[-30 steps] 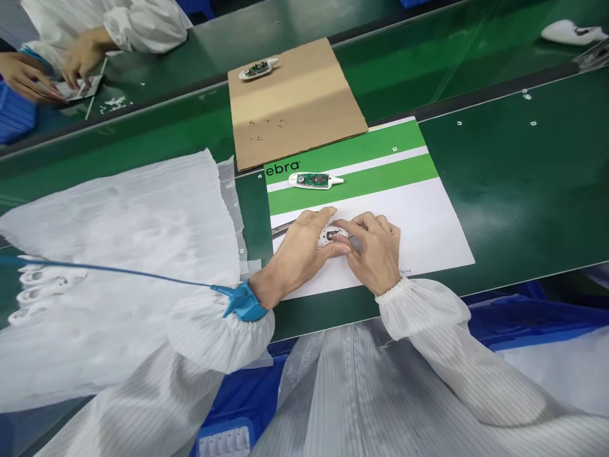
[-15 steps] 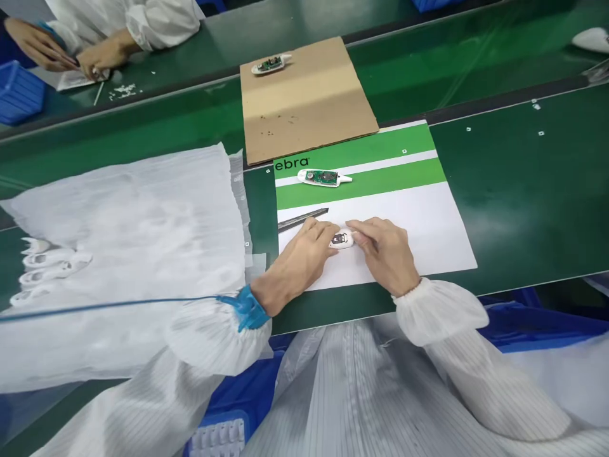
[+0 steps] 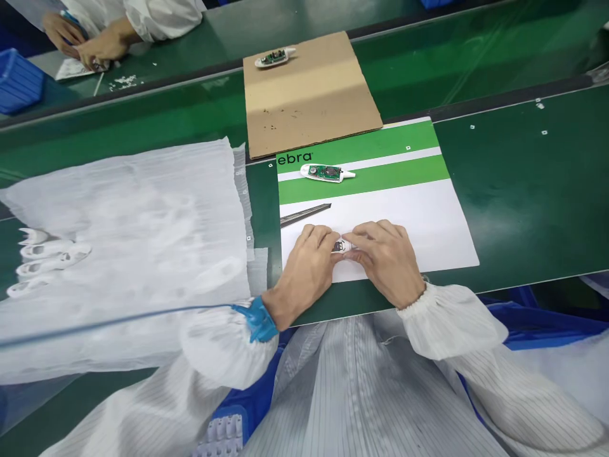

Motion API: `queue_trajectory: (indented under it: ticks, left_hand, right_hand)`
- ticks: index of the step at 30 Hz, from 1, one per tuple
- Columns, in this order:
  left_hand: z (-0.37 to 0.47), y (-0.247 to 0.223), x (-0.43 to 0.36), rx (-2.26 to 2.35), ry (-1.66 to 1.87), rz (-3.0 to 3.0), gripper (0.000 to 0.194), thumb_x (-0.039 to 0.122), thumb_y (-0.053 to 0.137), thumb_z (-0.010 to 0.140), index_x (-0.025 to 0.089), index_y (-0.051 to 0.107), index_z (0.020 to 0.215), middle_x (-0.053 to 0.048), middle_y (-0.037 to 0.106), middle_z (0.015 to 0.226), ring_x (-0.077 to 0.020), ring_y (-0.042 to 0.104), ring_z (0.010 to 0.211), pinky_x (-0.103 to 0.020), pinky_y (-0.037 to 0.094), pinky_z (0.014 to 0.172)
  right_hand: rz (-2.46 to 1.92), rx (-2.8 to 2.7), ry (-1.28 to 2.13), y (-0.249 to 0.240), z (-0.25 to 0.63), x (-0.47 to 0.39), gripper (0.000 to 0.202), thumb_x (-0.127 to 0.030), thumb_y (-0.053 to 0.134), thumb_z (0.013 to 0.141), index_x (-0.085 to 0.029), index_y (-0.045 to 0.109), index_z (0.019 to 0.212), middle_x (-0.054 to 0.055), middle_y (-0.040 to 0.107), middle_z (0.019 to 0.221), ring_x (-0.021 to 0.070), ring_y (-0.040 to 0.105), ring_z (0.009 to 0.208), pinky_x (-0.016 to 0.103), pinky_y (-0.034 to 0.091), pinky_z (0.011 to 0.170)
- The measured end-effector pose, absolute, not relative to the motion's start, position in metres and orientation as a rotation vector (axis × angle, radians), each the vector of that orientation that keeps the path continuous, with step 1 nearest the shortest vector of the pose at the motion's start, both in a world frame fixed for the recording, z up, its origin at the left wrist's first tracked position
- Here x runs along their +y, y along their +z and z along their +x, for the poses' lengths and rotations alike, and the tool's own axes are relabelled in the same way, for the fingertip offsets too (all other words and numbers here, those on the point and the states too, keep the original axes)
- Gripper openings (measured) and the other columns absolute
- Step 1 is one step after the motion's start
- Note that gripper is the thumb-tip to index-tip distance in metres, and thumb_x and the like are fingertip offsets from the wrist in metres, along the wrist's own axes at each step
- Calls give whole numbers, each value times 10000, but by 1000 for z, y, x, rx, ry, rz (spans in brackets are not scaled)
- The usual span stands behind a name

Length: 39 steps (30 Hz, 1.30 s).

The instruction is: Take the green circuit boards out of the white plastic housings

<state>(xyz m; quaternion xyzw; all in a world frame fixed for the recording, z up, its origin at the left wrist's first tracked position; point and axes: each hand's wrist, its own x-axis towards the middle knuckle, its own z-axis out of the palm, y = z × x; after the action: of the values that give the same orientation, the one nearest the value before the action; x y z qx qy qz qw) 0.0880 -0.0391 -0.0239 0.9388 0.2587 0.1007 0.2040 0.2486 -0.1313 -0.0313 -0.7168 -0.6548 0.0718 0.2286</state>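
Note:
Between my two hands is a white plastic thermometer casing with a dark window area facing up. The fingers of my left hand close on its left end, and a blue band circles that wrist. At the other end, the thumb and fingertips of my right hand pinch it; the fingers cover much of the casing. Just beyond lies a white casing half with a green circuit board. A pair of dark tweezers rests left of it, on the green and white sheet.
Behind the sheet, a cardboard piece carries another casing with a circuit board. White foam wrap with several white shells spreads to the left. Across the bench, a co-worker's hands work near a blue bin.
Both hands have shifted slightly towards me with the casing, and the right fingers now cover more of its right end. The view has also moved a little.

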Motion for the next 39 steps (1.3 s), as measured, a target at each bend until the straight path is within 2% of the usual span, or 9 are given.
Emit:
queue_trajectory:
  ticks: [6, 10, 13, 16, 22, 25, 29, 34, 39]
  left_hand:
    - [88, -37, -57, 817, 316, 2715, 226, 158, 437, 972, 147, 526, 1180, -121, 565, 1151, -266, 483, 1040, -415, 460, 848]
    - [92, -34, -54, 777, 203, 2816, 223, 100, 451, 919, 130, 551, 1116, -123, 559, 1072, -280, 468, 981, -414, 413, 761]
    - [93, -34, -53, 747, 158, 2858, 190, 73, 465, 872, 132, 573, 1017, -118, 546, 995, -277, 454, 923, -408, 390, 713]
    - [87, -36, -53, 764, 180, 2813, 223, 84, 446, 900, 125, 564, 1084, -120, 556, 1028, -263, 455, 905, -409, 405, 728]
    - [87, -24, -29, 710, 354, 2453, 276, 302, 443, 1001, 179, 514, 1238, -98, 571, 1191, -233, 505, 1094, -393, 444, 943]
    - [105, -24, -14, 705, 481, 2494, 306, 323, 392, 1018, 140, 512, 1232, -124, 546, 1242, -243, 478, 1144, -412, 411, 1010]
    - [120, -32, -7, 623, 397, 2570, 264, 264, 354, 1018, 128, 525, 1165, -130, 535, 1202, -246, 472, 1076, -423, 424, 970]
    - [119, -33, -9, 589, 294, 2637, 276, 231, 274, 1019, 153, 530, 951, -120, 532, 1017, -252, 479, 983, -439, 433, 919]
    - [119, -39, -13, 670, 330, 2647, 295, 253, 267, 1030, 150, 515, 911, -107, 541, 952, -235, 476, 940, -407, 445, 882]
  right_hand:
    - [-1899, -2228, -75, -24, 242, -128, 214, -128, 500, 954, -128, 666, 1088, 100, 654, 998, 230, 509, 923, 375, 412, 804]
    - [-1919, -2174, -68, -26, 240, -126, 205, -68, 485, 937, -119, 682, 964, 88, 641, 936, 215, 495, 850, 355, 433, 785]
    - [-1929, -2157, 76, -27, 244, -122, 145, -122, 536, 937, -130, 675, 896, 71, 627, 893, 199, 503, 823, 340, 453, 782]
    - [-1870, -2201, 171, -25, 251, -116, 135, -215, 580, 937, -136, 670, 874, 66, 625, 885, 190, 519, 823, 335, 462, 789]
    - [-1913, -2197, 75, -28, 247, -120, 188, -241, 531, 966, -135, 681, 930, 87, 635, 911, 202, 527, 817, 354, 446, 753]
    - [-1957, -2162, 2, -30, 242, -124, 187, -236, 550, 955, -119, 680, 1020, 98, 646, 960, 216, 529, 826, 366, 449, 749]
    - [-1961, -2115, 2, -29, 237, -127, 237, -183, 549, 942, -107, 658, 1139, 99, 658, 974, 228, 521, 832, 373, 454, 740]
    - [-1991, -1990, 72, -24, 228, -128, 281, -46, 428, 927, -125, 684, 1014, 96, 646, 906, 229, 495, 800, 380, 430, 732]
    - [-1985, -1740, 278, -36, 229, -131, 208, -225, 589, 917, -156, 645, 1105, 105, 647, 988, 246, 535, 859, 388, 427, 750]
